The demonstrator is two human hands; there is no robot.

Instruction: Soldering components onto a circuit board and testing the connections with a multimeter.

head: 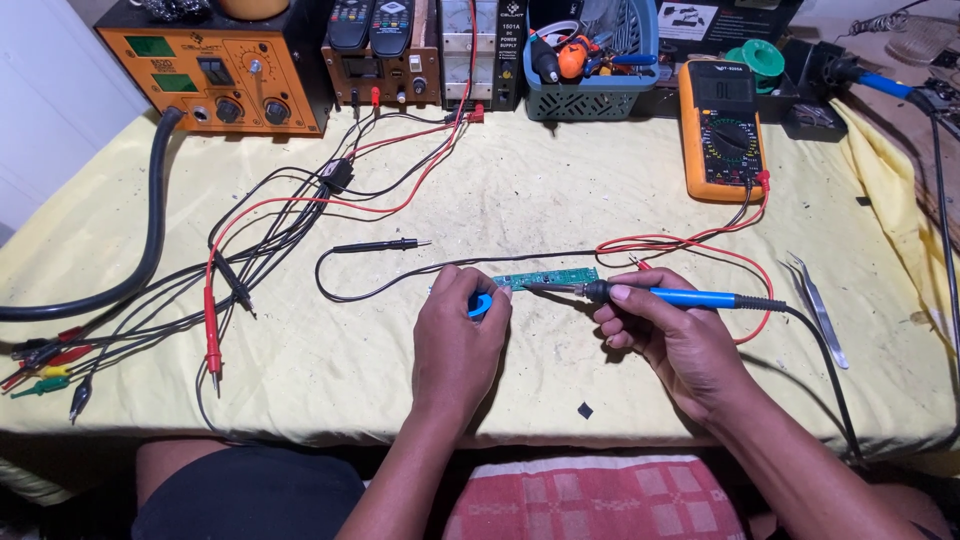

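An orange multimeter (721, 130) lies on the yellow worktop (500, 190). Left of the multimeter stands a grey-blue basket (590, 95) with tools. Below and to its right lie metal tweezers (818, 305). Far left of it stands an orange power unit (215, 75).

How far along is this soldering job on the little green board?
Set up: the circuit board lies flat on the yellow cloth, with the meter and tweezers laid out nearby. In hand: the right hand holds the soldering iron with its tip at the board, while the left hand steadies it, holding something blue. How many joints remain cannot be seen.
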